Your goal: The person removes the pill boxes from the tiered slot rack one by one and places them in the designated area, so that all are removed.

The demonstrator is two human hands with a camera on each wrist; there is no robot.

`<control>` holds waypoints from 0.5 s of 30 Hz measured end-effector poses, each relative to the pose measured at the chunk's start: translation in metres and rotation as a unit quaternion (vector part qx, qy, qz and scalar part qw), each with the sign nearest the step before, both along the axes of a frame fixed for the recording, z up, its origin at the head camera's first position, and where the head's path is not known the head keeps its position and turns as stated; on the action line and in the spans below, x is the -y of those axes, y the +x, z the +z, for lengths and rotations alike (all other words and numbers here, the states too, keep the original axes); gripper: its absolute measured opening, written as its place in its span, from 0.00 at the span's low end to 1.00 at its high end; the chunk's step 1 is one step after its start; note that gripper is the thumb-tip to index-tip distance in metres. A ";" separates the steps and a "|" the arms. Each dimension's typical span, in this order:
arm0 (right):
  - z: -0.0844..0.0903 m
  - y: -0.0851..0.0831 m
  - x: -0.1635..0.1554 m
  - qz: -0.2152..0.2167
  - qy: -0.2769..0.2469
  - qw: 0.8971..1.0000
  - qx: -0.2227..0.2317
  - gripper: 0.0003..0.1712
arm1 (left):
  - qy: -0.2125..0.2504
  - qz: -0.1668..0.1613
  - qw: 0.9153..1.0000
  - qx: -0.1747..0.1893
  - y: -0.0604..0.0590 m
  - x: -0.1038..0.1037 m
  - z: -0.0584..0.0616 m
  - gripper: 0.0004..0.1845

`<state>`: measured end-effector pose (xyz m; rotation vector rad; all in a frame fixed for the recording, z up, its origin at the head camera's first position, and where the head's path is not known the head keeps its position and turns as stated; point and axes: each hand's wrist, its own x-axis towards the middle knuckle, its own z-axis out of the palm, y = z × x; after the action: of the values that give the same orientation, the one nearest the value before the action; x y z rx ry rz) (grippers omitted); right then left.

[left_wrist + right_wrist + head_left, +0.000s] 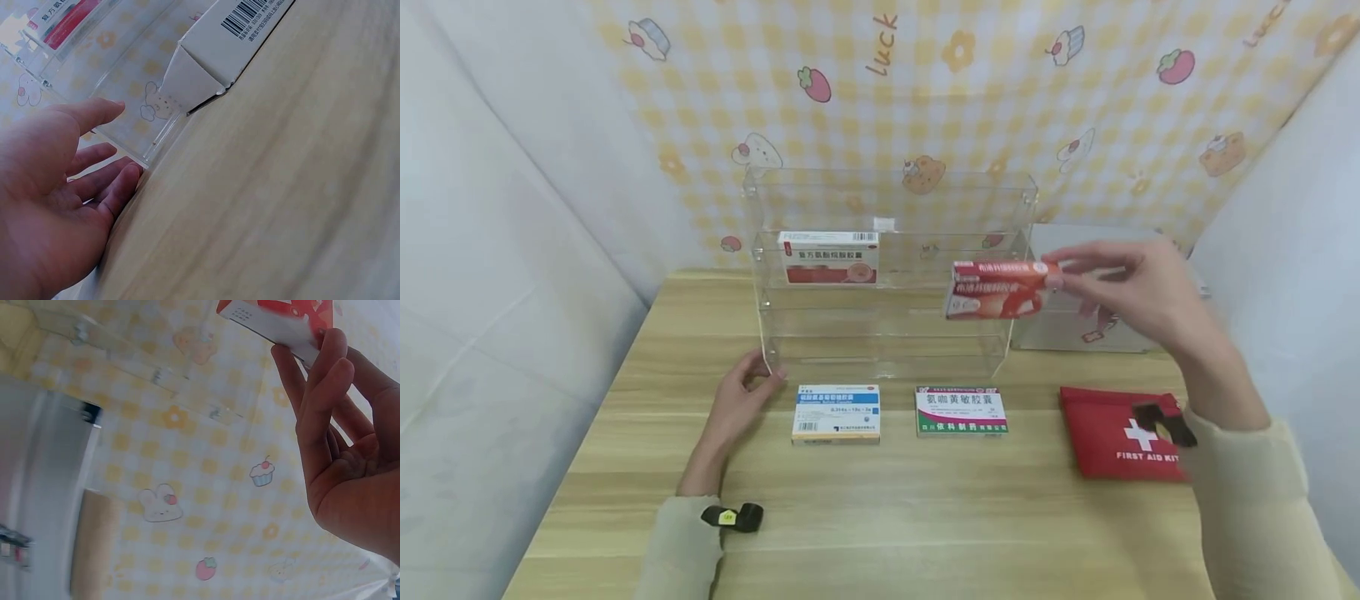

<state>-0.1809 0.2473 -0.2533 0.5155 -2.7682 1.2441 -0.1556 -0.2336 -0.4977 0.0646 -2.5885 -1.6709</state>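
Note:
My right hand (1138, 283) pinches a red-and-white medicine box (992, 292) by its right end, in front of the right side of a clear acrylic display rack (880, 367). In the right wrist view, the thumb and fingers hold the end of this box (281, 331). My left hand (741, 400) holds the rack's lower left corner, thumb in front and fingers along the outside. A white-and-red medicine box (831, 260) stands upright on a rack tier. On the table before the rack lie a blue-and-white medicine box (837, 410) and a green-and-white one (961, 410).
A red first aid pouch (1123, 433) lies at the right of the wooden table (925, 517). Behind my right hand stands a white case (1075, 321) with metallic edges, close beside the rack. A yellow checked cloth (880, 108) hangs at the back.

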 end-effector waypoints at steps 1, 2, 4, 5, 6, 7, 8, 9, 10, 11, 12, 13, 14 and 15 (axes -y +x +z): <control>-0.009 0.009 -0.004 0.001 -0.005 1.000 0.002 0.19 | 0.000 -0.002 1.000 0.002 0.000 -0.001 -0.001 0.31; -0.019 0.018 -0.007 -0.006 -0.006 1.000 0.010 0.19 | 0.002 -0.004 1.000 0.004 0.000 -0.002 -0.001 0.31; -0.041 0.035 -0.013 -0.011 -0.015 1.000 0.022 0.19 | 0.003 -0.007 1.000 0.007 0.000 -0.003 -0.002 0.31; -0.052 0.044 -0.016 -0.019 -0.017 0.999 0.027 0.19 | 0.004 -0.008 1.000 0.008 0.000 -0.003 -0.001 0.31; -0.063 0.052 -0.019 -0.025 -0.022 0.999 0.034 0.20 | 0.003 -0.009 1.000 0.008 0.000 -0.004 -0.001 0.31; -0.074 0.060 -0.022 -0.031 -0.022 0.998 0.041 0.20 | 0.000 -0.010 1.000 0.008 -0.001 -0.004 0.000 0.31; -0.084 0.068 -0.025 -0.038 -0.019 0.998 0.045 0.20 | -0.002 -0.010 1.000 0.008 -0.001 -0.004 0.001 0.31; -0.093 0.075 -0.027 -0.039 -0.018 0.998 0.048 0.20 | -0.004 -0.009 1.000 0.008 -0.001 -0.004 0.001 0.32; -0.101 0.081 -0.029 -0.042 -0.013 0.998 0.048 0.20 | -0.005 -0.008 1.000 0.008 -0.002 -0.003 0.002 0.32; -0.107 0.086 -0.030 -0.039 -0.012 0.998 0.051 0.21 | -0.005 -0.008 1.000 0.009 -0.002 -0.003 0.002 0.32; -0.112 0.091 -0.031 -0.033 -0.018 0.997 0.060 0.21 | -0.004 -0.007 1.000 0.010 -0.002 -0.003 0.002 0.32; -0.116 0.095 -0.031 -0.029 -0.020 0.997 0.066 0.21 | -0.001 -0.005 1.000 0.010 -0.003 -0.002 0.002 0.32; -0.119 0.098 -0.031 -0.022 -0.024 0.997 0.072 0.22 | 0.002 -0.004 1.000 0.011 -0.003 -0.002 0.001 0.32; -0.121 0.100 -0.030 -0.015 -0.031 0.996 0.078 0.22 | 0.005 -0.004 1.000 0.012 -0.003 -0.001 0.000 0.32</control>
<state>-0.0811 0.2770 -0.3742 0.3847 -2.8385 1.4172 -0.1590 -0.2322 -0.4976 0.0758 -2.6000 -1.6959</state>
